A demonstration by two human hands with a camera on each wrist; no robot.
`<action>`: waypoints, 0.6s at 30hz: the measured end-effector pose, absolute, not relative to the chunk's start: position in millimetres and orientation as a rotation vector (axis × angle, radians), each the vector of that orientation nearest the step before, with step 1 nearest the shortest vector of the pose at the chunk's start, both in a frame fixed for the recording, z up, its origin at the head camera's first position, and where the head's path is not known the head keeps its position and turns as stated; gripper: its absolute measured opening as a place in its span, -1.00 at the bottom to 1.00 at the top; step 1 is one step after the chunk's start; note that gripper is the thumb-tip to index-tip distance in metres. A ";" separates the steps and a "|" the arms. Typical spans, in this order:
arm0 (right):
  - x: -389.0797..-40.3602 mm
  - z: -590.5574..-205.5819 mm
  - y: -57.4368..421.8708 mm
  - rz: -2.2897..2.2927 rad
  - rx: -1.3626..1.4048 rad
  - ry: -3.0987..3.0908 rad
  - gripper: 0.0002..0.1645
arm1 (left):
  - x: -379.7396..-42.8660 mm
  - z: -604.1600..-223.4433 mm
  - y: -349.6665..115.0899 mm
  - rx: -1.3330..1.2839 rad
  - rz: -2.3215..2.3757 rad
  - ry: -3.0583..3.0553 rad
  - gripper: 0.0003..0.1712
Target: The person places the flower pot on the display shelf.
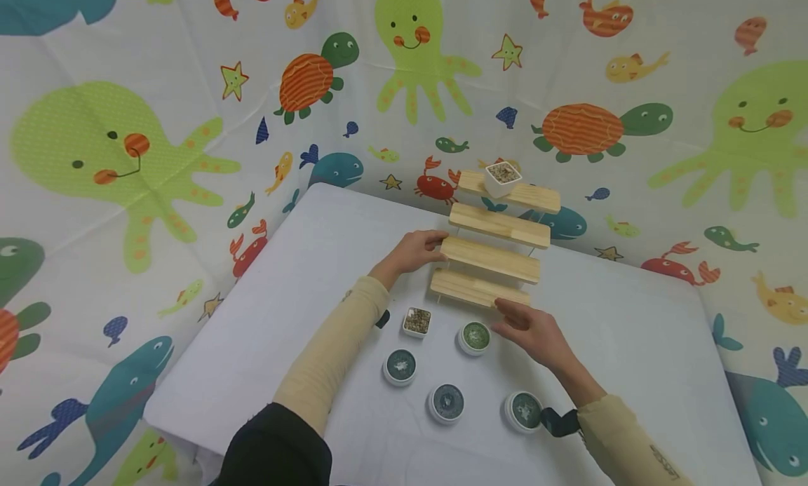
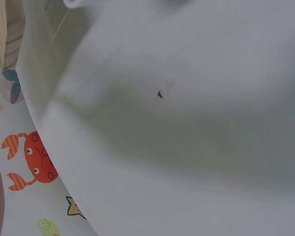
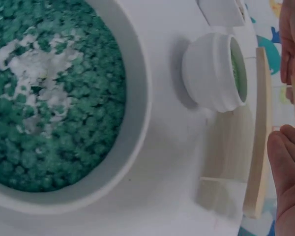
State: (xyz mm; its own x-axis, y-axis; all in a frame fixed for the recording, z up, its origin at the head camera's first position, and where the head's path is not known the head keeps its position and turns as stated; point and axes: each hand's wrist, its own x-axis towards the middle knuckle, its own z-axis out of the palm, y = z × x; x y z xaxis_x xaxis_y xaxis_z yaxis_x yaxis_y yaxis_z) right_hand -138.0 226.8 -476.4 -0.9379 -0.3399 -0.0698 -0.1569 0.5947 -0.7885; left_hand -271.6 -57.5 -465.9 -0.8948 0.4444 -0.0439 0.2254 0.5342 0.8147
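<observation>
Left to right, in head view: the left grip [image 1: 413,252], at nine o'clock of the tiered wooden stand [image 1: 499,225], pinches the end of its second-lowest board [image 1: 489,259]; a square dish [image 1: 417,322] sits between seven and eight. The stand, on the bench [image 1: 360,219], should handle as light, stiff, its top bowl [image 1: 503,179] apt to slide; opposite board ends suit a level hold. At five o'clock, the right grip [image 1: 530,332] is relaxed, contact uncertain.
</observation>
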 end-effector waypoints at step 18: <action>-131.5 -498.4 218.0 -1.231 -0.493 2.501 -0.25 | -271.3 -468.5 -58.6 0.563 1.317 2.521 -0.31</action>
State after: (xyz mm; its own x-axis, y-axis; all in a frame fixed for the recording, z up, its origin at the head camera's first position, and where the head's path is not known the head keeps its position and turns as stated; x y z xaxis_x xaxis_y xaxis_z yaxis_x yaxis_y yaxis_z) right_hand -131.5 218.0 -498.4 -0.8928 -0.4333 -0.1229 -0.1669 0.5717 -0.8033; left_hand -271.3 -58.6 -468.5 -0.8965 0.4416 -0.0348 0.2237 0.5193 0.8248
